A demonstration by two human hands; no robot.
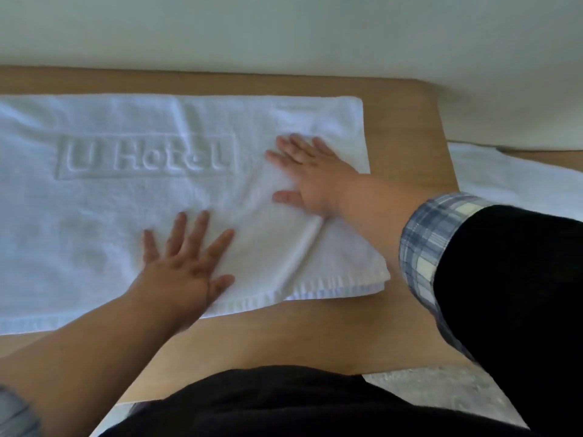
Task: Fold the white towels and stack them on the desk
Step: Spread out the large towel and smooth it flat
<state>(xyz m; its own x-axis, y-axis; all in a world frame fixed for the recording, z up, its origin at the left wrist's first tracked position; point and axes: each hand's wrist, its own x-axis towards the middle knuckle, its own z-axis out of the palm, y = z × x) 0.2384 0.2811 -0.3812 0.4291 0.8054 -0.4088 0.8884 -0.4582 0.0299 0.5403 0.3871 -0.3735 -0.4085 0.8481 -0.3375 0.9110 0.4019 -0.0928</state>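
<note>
Both palms flat, fingers spread, gripping nothing: left hand [186,263] and right hand [310,178] press white towel [94,234] on table [315,339]. Advice: smooth outward toward towel's right hem, flattening diagonal ridge before next fold.

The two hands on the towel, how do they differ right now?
The left hand lies nearer the person with its forearm bare; the right hand lies farther and rightward, its arm in a dark sleeve with a plaid cuff. Both rest flat, fingers spread, on the white towel.

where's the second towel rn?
In the head view, the second white towel lies at the far right edge, beyond the desk corner, apart from the embossed towel and above the right sleeve.
</note>
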